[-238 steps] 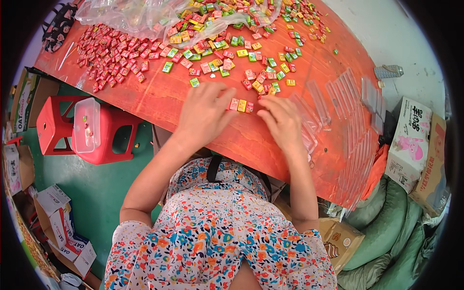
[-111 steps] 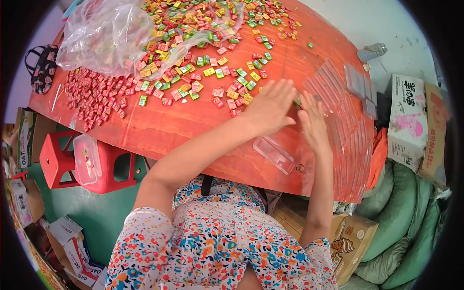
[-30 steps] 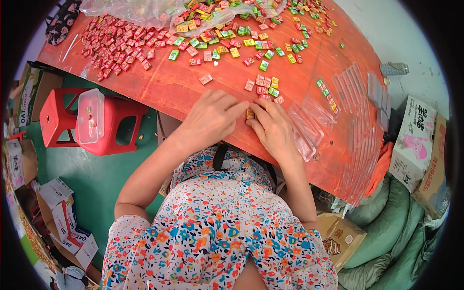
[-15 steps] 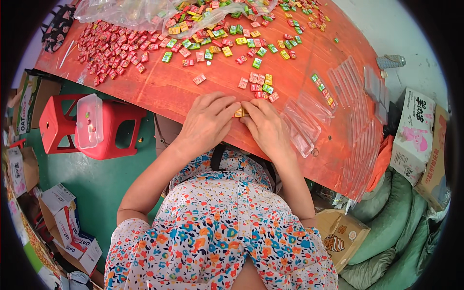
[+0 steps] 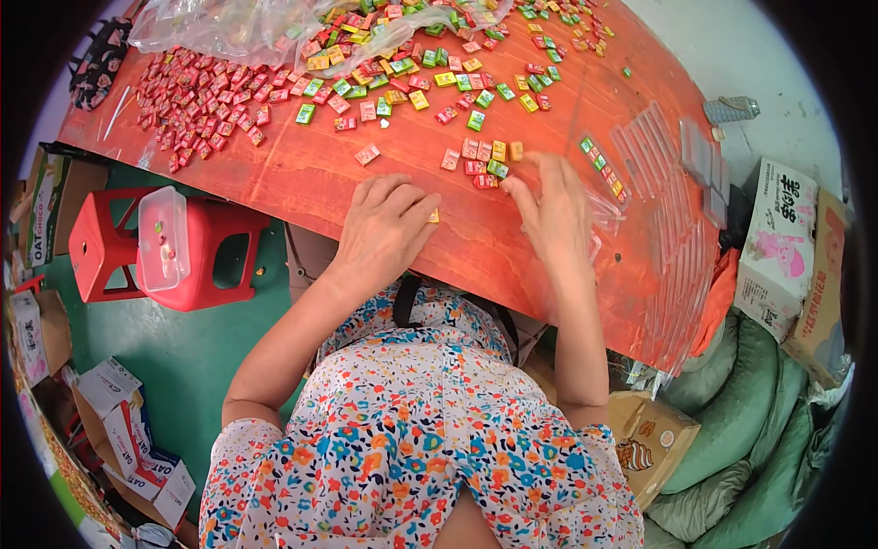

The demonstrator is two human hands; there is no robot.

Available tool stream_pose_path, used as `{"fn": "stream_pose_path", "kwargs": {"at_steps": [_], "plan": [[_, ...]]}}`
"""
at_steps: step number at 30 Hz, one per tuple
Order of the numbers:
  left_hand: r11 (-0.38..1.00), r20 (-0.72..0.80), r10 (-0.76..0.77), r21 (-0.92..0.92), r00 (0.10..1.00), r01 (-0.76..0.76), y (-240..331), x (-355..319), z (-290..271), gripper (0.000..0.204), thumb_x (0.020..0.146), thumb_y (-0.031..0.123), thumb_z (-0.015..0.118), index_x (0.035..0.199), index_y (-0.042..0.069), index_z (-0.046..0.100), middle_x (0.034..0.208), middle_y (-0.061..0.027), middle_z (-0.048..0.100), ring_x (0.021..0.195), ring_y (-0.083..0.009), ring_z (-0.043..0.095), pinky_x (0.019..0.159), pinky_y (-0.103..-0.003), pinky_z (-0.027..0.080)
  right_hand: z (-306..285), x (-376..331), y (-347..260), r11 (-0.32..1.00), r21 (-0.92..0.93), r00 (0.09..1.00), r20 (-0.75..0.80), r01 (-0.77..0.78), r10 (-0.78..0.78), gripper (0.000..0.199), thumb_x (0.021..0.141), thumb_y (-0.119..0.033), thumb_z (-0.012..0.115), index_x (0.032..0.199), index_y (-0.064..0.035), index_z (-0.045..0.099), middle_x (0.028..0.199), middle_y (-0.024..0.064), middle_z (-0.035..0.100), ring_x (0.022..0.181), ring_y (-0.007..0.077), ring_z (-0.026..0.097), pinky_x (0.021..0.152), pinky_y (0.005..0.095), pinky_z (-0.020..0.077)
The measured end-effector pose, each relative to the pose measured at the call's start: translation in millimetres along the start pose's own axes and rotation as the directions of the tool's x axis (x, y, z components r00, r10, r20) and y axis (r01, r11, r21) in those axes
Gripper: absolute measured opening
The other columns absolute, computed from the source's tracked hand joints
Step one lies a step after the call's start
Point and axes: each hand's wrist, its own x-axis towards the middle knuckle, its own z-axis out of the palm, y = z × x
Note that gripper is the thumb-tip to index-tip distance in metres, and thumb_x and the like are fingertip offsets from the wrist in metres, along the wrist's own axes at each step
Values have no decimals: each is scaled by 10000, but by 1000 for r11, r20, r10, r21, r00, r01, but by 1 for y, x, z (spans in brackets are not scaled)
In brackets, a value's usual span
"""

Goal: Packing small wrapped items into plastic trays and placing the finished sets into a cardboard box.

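Observation:
My left hand [image 5: 382,229] is near the table's front edge, fingers bent down. A tiny yellow box [image 5: 434,216] shows beside its thumb and seems held there; the fingertips' undersides are hidden. My right hand [image 5: 556,215] is just right of a small group of tiny boxes, thumb and fingers apart. A tiny orange-yellow box [image 5: 517,151] lies by its index fingertip, beside another yellow box [image 5: 499,152]. Also in that group are pink boxes [image 5: 470,148], red boxes [image 5: 475,167] and a green box [image 5: 497,168]. The right thumb covers the group's right edge.
Red boxes [image 5: 197,101] are heaped at far left; mixed ones spill from a clear plastic bag [image 5: 229,32]. At right lie a filled strip of boxes [image 5: 604,170] and clear plastic trays [image 5: 681,247]. Red stools [image 5: 206,247] carry a clear tub [image 5: 165,240]. Cartons [image 5: 777,247] stand beyond the right edge.
My hands have moved apart. The right hand has gone right and away from me, and an orange-yellow box now lies beside the group. My left hand stays near the front edge.

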Motion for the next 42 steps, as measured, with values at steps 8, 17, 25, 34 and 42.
{"fn": "stream_pose_path", "kwargs": {"at_steps": [8, 17, 25, 34, 42], "plan": [[999, -43, -53, -9, 998, 53, -4, -3, -25, 389, 805, 116, 738, 1181, 61, 655, 1115, -96, 627, 1078, -313, 581, 938, -453, 448, 1, -15, -3, 987, -161, 981, 192, 32, 0, 277, 796, -146, 737, 1038, -59, 636, 958, 96, 677, 900, 283, 630, 826, 431, 483], [989, 25, -149, 7, 989, 149, -8, -13, -46, 365, 776, 23, 652, 1141, 23, 648, 1055, -117, 620, 984, -305, 584, 836, -408, 475, 19, -20, -27, 953, 292, 969, 200, 80, -143, 318, 832, -137, 718, 1124, -44, 633, 1075, 132, 663, 997, 324, 641, 844, 418, 522], [995, 80, -89, 58, 993, 84, -18, -15, -39, 326, 823, 5, 650, 1148, 7, 637, 1019, -125, 609, 921, -327, 586, 809, -426, 500, 20, -6, -2, 973, -65, 970, 118, 220, -211, 251, 830, -53, 683, 1080, -59, 679, 1038, 98, 639, 920, 297, 632, 801, 418, 508], [989, 58, -149, -12, 987, 150, -11, -16, -40, 277, 795, 47, 707, 1063, 24, 641, 979, -110, 611, 895, -320, 589, 768, -421, 507, 16, -23, -12, 987, -39, 971, 190, 156, -146, 303, 798, -180, 760, 1058, -65, 656, 905, 97, 616, 775, 296, 650, 660, 413, 529], [988, 53, -149, -31, 987, 151, -8, -16, -37, 277, 791, 33, 697, 1062, 25, 642, 962, -112, 608, 886, -319, 591, 755, -421, 505, 13, -26, -12, 993, 61, 965, 237, 99, -111, 356, 770, -272, 788, 1036, -67, 671, 923, 77, 636, 771, 282, 659, 645, 401, 527]]}}
